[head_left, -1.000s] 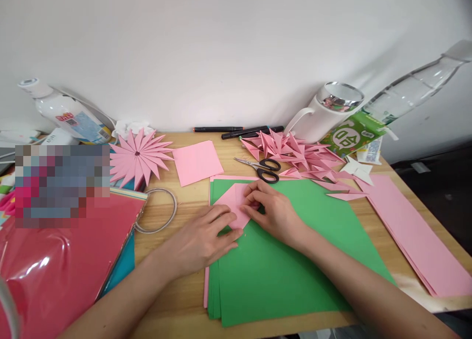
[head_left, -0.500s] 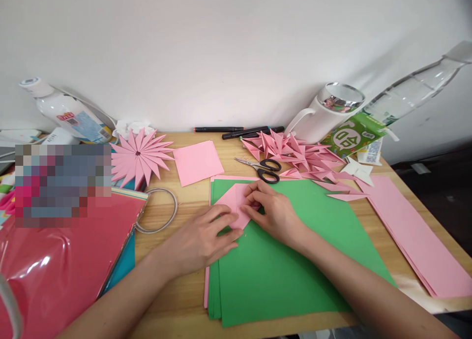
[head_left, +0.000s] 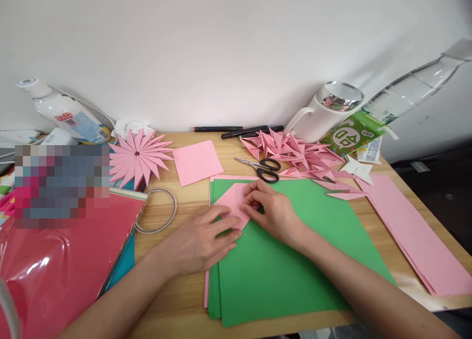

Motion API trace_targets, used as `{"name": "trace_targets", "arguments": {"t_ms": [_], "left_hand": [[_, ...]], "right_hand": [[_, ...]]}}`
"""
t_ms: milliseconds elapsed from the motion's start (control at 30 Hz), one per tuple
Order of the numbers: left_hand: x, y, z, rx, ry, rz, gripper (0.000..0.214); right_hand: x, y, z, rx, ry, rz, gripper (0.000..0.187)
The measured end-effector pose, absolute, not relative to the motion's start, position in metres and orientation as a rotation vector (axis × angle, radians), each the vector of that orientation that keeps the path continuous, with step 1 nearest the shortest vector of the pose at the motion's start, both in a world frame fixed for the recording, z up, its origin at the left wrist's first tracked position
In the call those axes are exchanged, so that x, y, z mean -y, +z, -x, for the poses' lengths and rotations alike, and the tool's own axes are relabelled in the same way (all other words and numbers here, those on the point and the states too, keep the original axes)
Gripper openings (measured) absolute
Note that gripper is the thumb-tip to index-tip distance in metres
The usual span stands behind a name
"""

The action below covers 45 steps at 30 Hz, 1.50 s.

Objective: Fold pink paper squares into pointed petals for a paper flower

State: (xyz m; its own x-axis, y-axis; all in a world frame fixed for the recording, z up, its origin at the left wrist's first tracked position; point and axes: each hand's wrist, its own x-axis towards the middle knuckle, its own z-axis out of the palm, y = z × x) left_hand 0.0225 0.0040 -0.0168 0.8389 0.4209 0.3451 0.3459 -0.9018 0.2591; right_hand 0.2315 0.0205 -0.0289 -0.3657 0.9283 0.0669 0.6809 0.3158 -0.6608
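A small pink paper piece (head_left: pixel 231 201), partly folded, lies on a stack of green sheets (head_left: pixel 295 260) in the middle of the wooden table. My left hand (head_left: pixel 201 240) rests on its lower left edge, fingers pressed flat on the paper. From the right, my right hand (head_left: pixel 271 208) pinches a fold of the same pink piece with thumb and fingertips. Both forearms reach in from the bottom of the view.
Scissors (head_left: pixel 260 168) lie just behind the green sheets. A pile of folded pink points (head_left: pixel 295 154), a finished pink paper flower (head_left: pixel 139 156), a pink square (head_left: pixel 196 162), markers (head_left: pixel 243 130), a white mug (head_left: pixel 324 111), a water bottle (head_left: pixel 409 90), pink strips (head_left: pixel 413 231) and a red packet (head_left: pixel 62 260) surround the work.
Hardly anything differs; my left fingers have shifted slightly on the pink paper while my right hand keeps its pinch.
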Motion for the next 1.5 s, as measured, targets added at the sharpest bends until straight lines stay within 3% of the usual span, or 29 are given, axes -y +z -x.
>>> {"name": "trace_targets", "arguments": {"t_ms": [833, 1500], "left_hand": [[-0.003, -0.017, -0.027, -0.643, 0.595, -2.795, 0.017], [-0.004, -0.017, -0.025, -0.621, 0.559, -2.772, 0.018]], "right_hand": [[-0.022, -0.027, -0.237, 2.215, 0.718, 1.342, 0.004], [-0.025, -0.019, -0.249, 2.353, 0.777, 1.221, 0.014]]}}
